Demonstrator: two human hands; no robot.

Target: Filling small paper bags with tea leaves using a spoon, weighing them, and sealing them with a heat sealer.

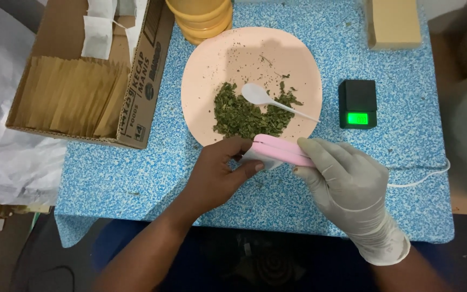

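Low in the frame's centre, the gloved right hand (347,181) grips a pink sealer (283,151); the bare left hand (220,173) pinches a white sachet (258,158) in its jaws.

A black pocket scale (357,103) sits right of the pink plate (206,70); a cardboard box (136,103) lies left.

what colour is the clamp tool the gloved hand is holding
Pink, seen in the head view: the clamp tool sits in the gloved right hand.
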